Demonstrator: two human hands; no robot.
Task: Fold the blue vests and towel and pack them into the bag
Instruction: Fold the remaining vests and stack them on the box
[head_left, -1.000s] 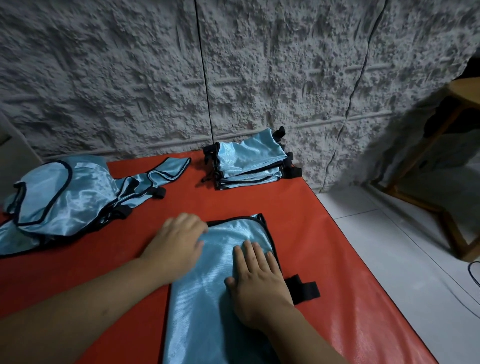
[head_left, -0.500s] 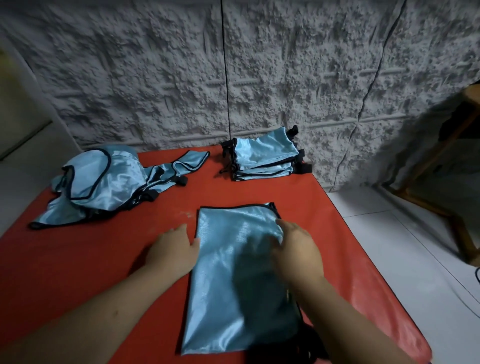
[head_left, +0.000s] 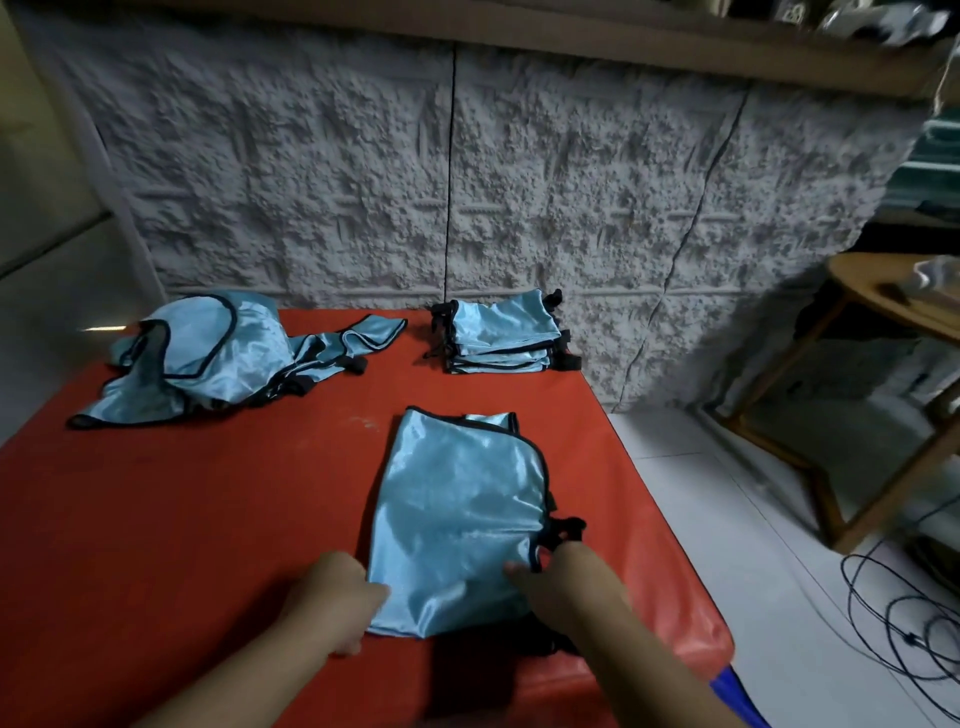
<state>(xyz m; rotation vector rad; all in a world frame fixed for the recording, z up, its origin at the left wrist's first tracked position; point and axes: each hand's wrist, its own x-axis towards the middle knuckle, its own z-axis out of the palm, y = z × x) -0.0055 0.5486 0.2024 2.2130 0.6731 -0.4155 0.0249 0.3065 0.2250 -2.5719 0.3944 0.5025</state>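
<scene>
A: So, where is the shiny blue vest with black trim (head_left: 457, 514) lying?

B: It is lying half folded on the red worktop (head_left: 208, 519), right in front of the person.

A: What is the left hand (head_left: 337, 592) doing?

B: Its grip is pinching the near left corner of that vest, with the fingers curling under the cloth.

A: And the right hand (head_left: 550, 577)?

B: Its grip is pinching the near right edge, close to the black strap (head_left: 569, 527) that is sticking out there.

A: Are more vests showing?

B: Yes. A neat stack of folded blue vests (head_left: 501, 338) is sitting at the far edge, near the bumpy grey wall (head_left: 519, 182). A messy pile of unfolded blue vests (head_left: 208, 358) is lying at the far left, well apart from the hands.

A: Anything on the floor?

B: Black cables (head_left: 909, 623) are curling on the white tiles, beside a wooden table (head_left: 883, 291).
</scene>
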